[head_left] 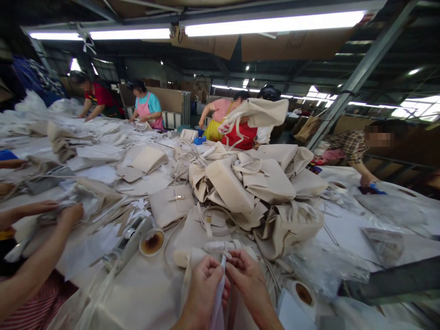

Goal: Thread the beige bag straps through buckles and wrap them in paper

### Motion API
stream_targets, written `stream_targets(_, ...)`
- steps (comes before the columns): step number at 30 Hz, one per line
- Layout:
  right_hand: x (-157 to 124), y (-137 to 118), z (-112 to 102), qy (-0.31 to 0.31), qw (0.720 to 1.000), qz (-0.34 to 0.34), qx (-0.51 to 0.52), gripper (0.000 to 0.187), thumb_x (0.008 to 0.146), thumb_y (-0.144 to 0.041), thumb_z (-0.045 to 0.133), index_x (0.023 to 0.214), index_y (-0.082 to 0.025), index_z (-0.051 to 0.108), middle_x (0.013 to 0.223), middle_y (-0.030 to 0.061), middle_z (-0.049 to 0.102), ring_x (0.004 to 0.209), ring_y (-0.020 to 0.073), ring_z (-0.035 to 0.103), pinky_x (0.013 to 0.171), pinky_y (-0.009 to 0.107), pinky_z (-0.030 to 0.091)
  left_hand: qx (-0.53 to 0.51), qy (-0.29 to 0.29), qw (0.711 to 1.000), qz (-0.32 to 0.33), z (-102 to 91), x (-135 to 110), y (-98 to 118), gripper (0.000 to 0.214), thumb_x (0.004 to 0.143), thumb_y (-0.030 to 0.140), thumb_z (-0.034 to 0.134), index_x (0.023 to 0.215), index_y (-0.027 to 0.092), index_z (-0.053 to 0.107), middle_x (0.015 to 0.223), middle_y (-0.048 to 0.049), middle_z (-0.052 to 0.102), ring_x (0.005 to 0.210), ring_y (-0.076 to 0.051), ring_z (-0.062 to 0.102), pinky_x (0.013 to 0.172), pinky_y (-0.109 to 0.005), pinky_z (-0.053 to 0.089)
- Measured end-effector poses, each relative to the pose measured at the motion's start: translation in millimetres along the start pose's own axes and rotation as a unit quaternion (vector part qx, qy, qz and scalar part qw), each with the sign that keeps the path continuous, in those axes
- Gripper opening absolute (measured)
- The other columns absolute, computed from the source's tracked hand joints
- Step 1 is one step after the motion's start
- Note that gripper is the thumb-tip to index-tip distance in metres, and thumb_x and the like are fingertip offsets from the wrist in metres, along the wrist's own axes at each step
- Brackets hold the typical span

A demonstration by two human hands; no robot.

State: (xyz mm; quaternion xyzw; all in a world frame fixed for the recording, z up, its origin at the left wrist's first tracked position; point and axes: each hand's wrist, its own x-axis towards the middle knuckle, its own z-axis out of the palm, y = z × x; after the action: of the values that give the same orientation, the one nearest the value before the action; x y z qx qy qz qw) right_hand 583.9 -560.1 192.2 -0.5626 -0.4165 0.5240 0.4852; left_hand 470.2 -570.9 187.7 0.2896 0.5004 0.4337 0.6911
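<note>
Left of the heap of beige bags (227,183), a co-worker's hands (68,213) work over grey-beige material, with a brown-cored tape roll (152,242) nearer the heap. Right in front of the heap — left hand (206,277) closed round a pale strip (217,307), right hand (243,271) pinching at the strip's upper part — then a white roll (304,293) and clear plastic (330,268) off the heap's front right.

pale table (357,176) under cream bags (227,183) (heaped), white papers (99,173), brown-cored rolls (151,241)
</note>
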Motion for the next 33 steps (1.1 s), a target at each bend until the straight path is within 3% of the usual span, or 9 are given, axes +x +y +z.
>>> stream_targets(3, -4, 6, 6, 0.041, 0.999, -0.009, 0.030, 0.028, 0.067, -0.035, 0.072, 0.089, -0.022, 0.061, 0.075, 0.0010, 0.072, 0.062, 0.0192, 0.065, 0.055, 0.028, 0.048, -0.007, 0.002, 1.000, 0.004, -0.3, 2, -4, 0.043, 0.067, 0.056, 0.069, 0.075, 0.022, 0.043, 0.053, 0.0035, 0.063, 0.041, -0.009, 0.051, 0.039, -0.018, 0.037)
stream_targets(6, -5, 5, 7, 0.046, 0.998, 0.007, 0.050, 0.029, 0.068, -0.039, 0.074, 0.086, -0.022, 0.059, 0.066, -0.0024, 0.067, 0.050, 0.0150, 0.058, 0.046, 0.025, 0.043, -0.008, 0.002, 1.000, 0.005, -1.5, 4, -7, 0.050, 0.065, 0.061, 0.071, 0.077, 0.024, 0.039, 0.053, 0.0044, 0.063, 0.040, -0.010, 0.052, 0.039, -0.018, 0.038)
stream_targets(11, -7, -6, 8, -0.020, 0.988, 0.085, 0.126, 0.027, 0.065, -0.035, 0.069, 0.083, -0.021, 0.054, 0.043, -0.0105, 0.049, 0.033, 0.0080, 0.039, 0.035, 0.018, 0.022, 0.008, -0.011, 1.000, 0.024, -2.9, 6, -11, 0.057, 0.065, 0.068, 0.070, 0.079, 0.025, 0.036, 0.052, 0.0045, 0.064, 0.037, -0.010, 0.052, 0.038, -0.019, 0.038)
stream_targets(15, -5, -10, 7, -0.064, 0.974, 0.106, 0.190, 0.035, 0.069, -0.037, 0.068, 0.094, -0.023, 0.049, 0.041, -0.0129, 0.046, 0.032, 0.0040, 0.024, 0.036, 0.016, 0.015, -0.004, -0.026, 0.999, 0.018, -1.1, 4, -10, 0.061, 0.062, 0.071, 0.071, 0.078, 0.025, 0.034, 0.051, 0.0029, 0.065, 0.038, -0.010, 0.053, 0.038, -0.018, 0.036)
stream_targets(17, -2, -11, 5, -0.082, 0.971, 0.109, 0.197, 0.046, 0.071, -0.045, 0.072, 0.102, -0.023, 0.046, 0.050, -0.0117, 0.052, 0.036, 0.0022, 0.020, 0.037, 0.015, 0.012, -0.009, -0.036, 0.999, 0.008, -0.7, 4, -10, 0.062, 0.061, 0.072, 0.071, 0.079, 0.025, 0.034, 0.049, 0.0036, 0.064, 0.037, -0.010, 0.052, 0.038, -0.018, 0.035)
stream_targets(24, 8, 6, -9, -0.153, 0.970, 0.070, 0.175, 0.101, 0.066, -0.041, 0.086, 0.145, -0.024, 0.027, 0.064, -0.0080, 0.060, 0.042, 0.0016, 0.025, 0.041, 0.017, 0.015, -0.020, -0.051, 0.998, -0.002, -7.9, 6, -15, 0.057, 0.063, 0.063, 0.074, 0.086, 0.024, 0.039, 0.050, 0.0037, 0.064, 0.036, -0.010, 0.051, 0.038, -0.019, 0.036)
stream_targets(27, 10, 20, -11, -0.154, 0.972, 0.057, 0.168, 0.101, 0.069, -0.044, 0.083, 0.150, -0.022, 0.026, 0.068, -0.0049, 0.064, 0.042, 0.0027, 0.030, 0.042, 0.018, 0.019, -0.047, -0.056, 0.997, -0.013, -10.1, 8, -16, 0.052, 0.063, 0.056, 0.076, 0.087, 0.023, 0.042, 0.051, 0.0027, 0.064, 0.037, -0.010, 0.049, 0.039, -0.018, 0.034)
stream_targets(30, 10, 33, -6, -0.107, 0.980, 0.034, 0.162, 0.093, 0.071, -0.049, 0.082, 0.148, -0.022, 0.036, 0.063, -0.0067, 0.060, 0.047, 0.0067, 0.040, 0.045, 0.020, 0.030, -0.071, -0.063, 0.995, -0.029, -11.9, 8, -13, 0.050, 0.063, 0.055, 0.075, 0.085, 0.023, 0.043, 0.053, 0.0033, 0.063, 0.041, -0.010, 0.050, 0.042, -0.019, 0.036)
stream_targets(33, 8, 42, -4, -0.072, 0.988, 0.014, 0.139, 0.092, 0.072, -0.056, 0.078, 0.148, -0.023, 0.038, 0.066, -0.0043, 0.064, 0.046, 0.0089, 0.045, 0.044, 0.022, 0.037, 0.015, -0.083, 0.996, 0.005, -20.2, 2, -1, 0.044, 0.067, 0.059, 0.070, 0.079, 0.023, 0.047, 0.060, 0.0002, 0.064, 0.052, -0.015, 0.057, 0.052, -0.025, 0.044)
